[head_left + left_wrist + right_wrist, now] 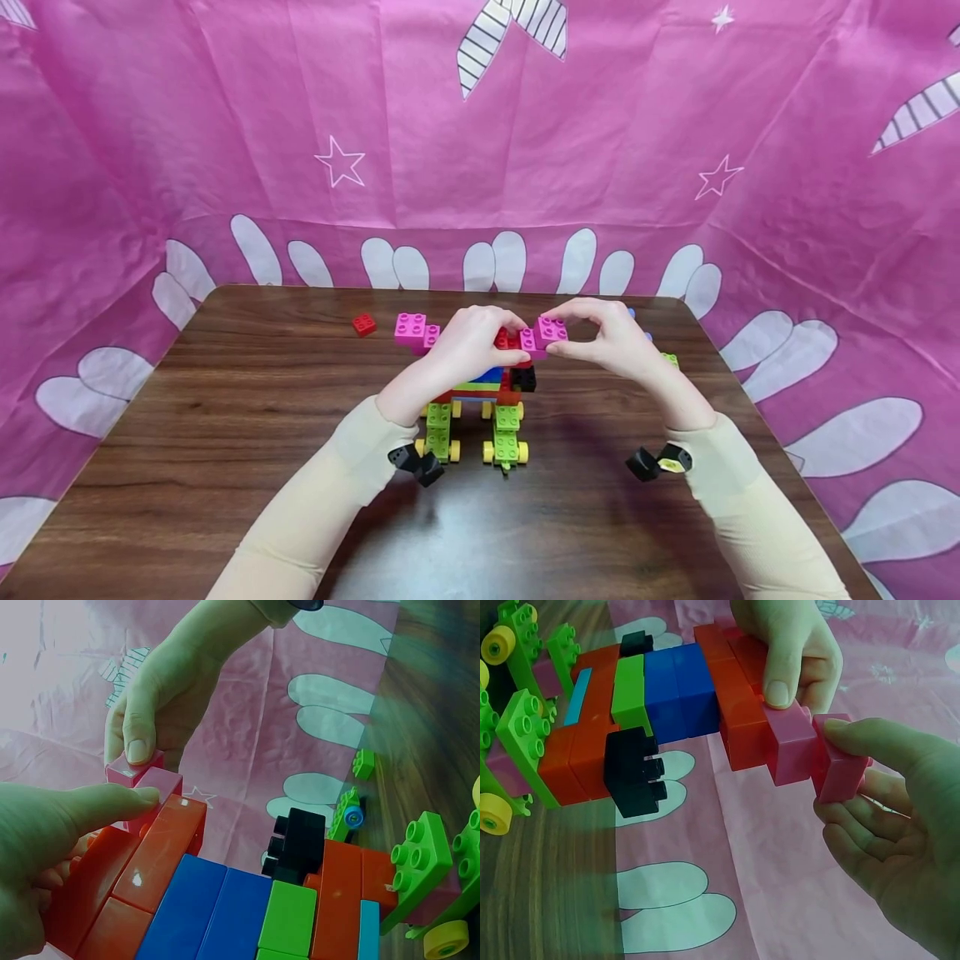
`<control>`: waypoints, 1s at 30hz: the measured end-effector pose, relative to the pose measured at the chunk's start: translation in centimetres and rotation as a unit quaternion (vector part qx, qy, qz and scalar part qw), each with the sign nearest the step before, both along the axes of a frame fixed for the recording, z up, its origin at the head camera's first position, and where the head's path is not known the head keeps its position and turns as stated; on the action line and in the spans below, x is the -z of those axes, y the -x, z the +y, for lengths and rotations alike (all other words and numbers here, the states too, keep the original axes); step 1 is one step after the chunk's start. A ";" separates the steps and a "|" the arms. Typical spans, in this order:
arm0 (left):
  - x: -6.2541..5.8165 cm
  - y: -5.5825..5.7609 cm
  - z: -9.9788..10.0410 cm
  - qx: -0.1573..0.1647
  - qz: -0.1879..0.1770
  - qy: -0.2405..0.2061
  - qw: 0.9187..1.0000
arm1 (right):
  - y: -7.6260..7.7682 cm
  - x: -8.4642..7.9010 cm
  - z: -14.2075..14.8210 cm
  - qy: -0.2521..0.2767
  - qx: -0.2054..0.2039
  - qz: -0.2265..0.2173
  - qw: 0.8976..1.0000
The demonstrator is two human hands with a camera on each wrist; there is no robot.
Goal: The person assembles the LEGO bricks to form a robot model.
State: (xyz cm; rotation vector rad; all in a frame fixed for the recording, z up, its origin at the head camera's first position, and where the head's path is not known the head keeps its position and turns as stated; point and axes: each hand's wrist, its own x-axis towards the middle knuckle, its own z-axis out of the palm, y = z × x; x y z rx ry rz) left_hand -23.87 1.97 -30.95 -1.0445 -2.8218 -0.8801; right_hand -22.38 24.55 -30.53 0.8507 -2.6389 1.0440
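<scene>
A toy-brick build (480, 385) stands on wheeled lime-green legs, with red, green and blue layers above. My left hand (476, 333) grips its top, thumb pressed on an inner pink brick (791, 742) beside the red bricks (735, 712), fingers curled behind. Thumb and fingers of my right hand (611, 333) pinch an outer pink brick (844, 769) right at the end of the inner one, slightly offset from it. Black bricks (634, 769) jut from the build's sides below. On the opposite arm sits another pink brick (410, 328).
A loose red brick (364, 324) lies toward the back left of the brown wooden table (262, 417). Beyond my right wrist, green pieces (363, 763) lie on the tabletop, partly hidden in the head view. A pink patterned cloth (450, 167) hangs around the table.
</scene>
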 end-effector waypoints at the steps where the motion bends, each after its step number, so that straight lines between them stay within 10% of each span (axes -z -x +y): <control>1: 0.0 0.0 0.0 0.001 0.001 0.000 1.000 | 0.0 0.0 0.0 -0.001 0.001 0.001 1.000; 30: 0.2 0.2 -0.1 0.007 0.016 0.000 1.000 | 0.3 -0.8 -0.3 -0.037 0.004 -0.021 0.999</control>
